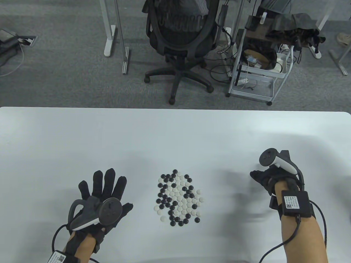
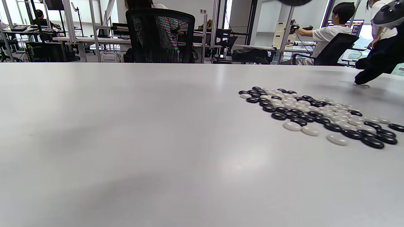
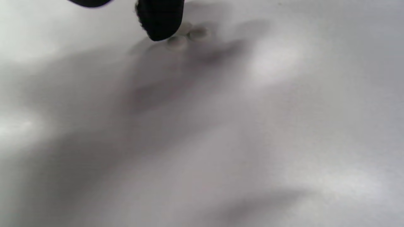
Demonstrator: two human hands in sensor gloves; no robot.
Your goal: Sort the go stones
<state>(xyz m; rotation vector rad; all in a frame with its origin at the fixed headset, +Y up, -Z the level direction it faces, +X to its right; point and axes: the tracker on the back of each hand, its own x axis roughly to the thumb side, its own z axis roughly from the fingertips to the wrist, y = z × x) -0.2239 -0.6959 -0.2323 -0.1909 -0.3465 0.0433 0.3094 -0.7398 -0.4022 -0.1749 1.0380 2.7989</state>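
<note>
A wide white matte table (image 1: pixel 82 137) holds a flat, loose cluster of glossy black and white Go stones (image 1: pixel 178 197) at its near centre. At nine o'clock from the cluster, the black-gloved left hand (image 1: pixel 102 196) lies with fingers spread, holding nothing. At three o'clock, the black-gloved right hand (image 1: pixel 267 176) curls downward; a fingertip (image 3: pixel 160 20) touches small white stones (image 3: pixel 186 34) on the table.

Stone pile (image 1: pixel 178 197) sits lower centre of the table view, on the table (image 1: pixel 175 131). Left hand (image 1: pixel 102 196) is at lower left, right hand (image 1: pixel 270 175) at lower right, each well apart from the pile, w/ the pile between them. Behind the table's far edge: office chair (image 1: pixel 181 35) at top centre, wire cart (image 1: pixel 260 63) to its right.
</note>
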